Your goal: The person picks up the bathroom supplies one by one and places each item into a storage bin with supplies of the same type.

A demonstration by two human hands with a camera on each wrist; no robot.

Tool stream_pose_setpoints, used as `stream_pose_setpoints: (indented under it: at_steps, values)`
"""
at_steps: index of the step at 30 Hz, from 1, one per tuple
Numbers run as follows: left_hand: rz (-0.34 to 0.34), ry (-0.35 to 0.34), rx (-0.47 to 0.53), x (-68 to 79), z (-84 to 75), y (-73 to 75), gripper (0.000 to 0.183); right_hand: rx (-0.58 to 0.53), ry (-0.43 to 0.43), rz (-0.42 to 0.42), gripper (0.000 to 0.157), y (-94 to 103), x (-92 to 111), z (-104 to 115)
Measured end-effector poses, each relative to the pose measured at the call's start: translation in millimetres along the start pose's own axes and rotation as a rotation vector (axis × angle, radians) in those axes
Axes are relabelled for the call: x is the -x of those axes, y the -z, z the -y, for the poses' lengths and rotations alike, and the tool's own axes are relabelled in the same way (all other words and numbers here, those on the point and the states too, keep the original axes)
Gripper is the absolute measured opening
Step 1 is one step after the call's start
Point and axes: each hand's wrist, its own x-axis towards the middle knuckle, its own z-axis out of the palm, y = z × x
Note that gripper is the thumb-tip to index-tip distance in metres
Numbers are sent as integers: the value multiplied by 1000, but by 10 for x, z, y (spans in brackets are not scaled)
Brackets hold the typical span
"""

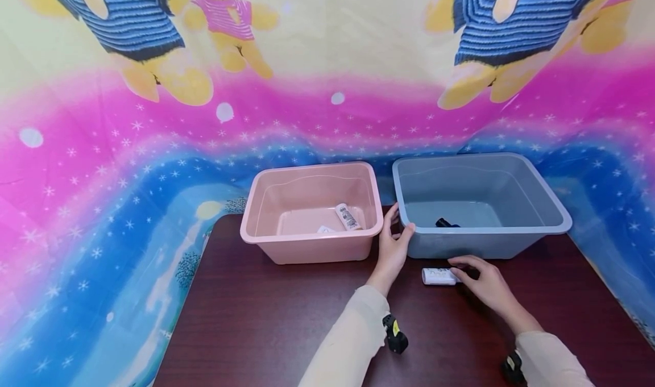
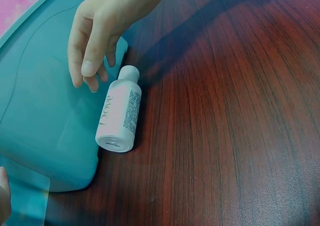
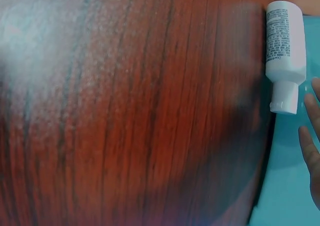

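A white Dove bottle (image 1: 439,276) lies on its side on the dark wood table, close in front of the blue-grey basin (image 1: 460,244). My right hand (image 1: 483,282) hovers at its cap end, fingers loosely bent; in the left wrist view the fingertips hang just beyond the cap. In the right wrist view the bottle (image 3: 287,40) shows apart from the fingers (image 3: 312,156). My left hand (image 1: 393,250) holds the basin's near left corner, thumb at the front and fingers along the side. A small black item (image 1: 447,223) lies inside that basin, partly hidden by the rim.
A pink basin (image 1: 312,250) stands left of the blue-grey one, with a narrow gap between them. Inside it lie a white printed bottle (image 1: 349,216) and another white item (image 1: 324,229), partly hidden. Patterned cloth (image 1: 327,108) hangs behind the table (image 1: 286,319) and along its sides.
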Motion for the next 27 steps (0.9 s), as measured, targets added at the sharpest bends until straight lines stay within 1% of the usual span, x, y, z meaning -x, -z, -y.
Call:
stream_pose_setpoints:
  at_steps: [5, 6, 12, 19, 27]
  values:
    - [-2, 7, -6, -3, 11, 1, 53, -5, -21, 15, 21, -25, -17, 14]
    - [2, 3, -8, -19, 55, 3, 53, -7, -24, 18, 21, -33, -20, 15]
    - [4, 12, -4, -12, 46, -1, 53, -5, -37, 31, 21, -75, -38, 6]
    - [9, 14, 0, -12, 31, 3, 54, -9, -34, 29, 20, -111, -44, -28]
    - [-2, 7, 5, -24, 39, -4, 54, -27, -20, 30, 21, -150, -64, -39]
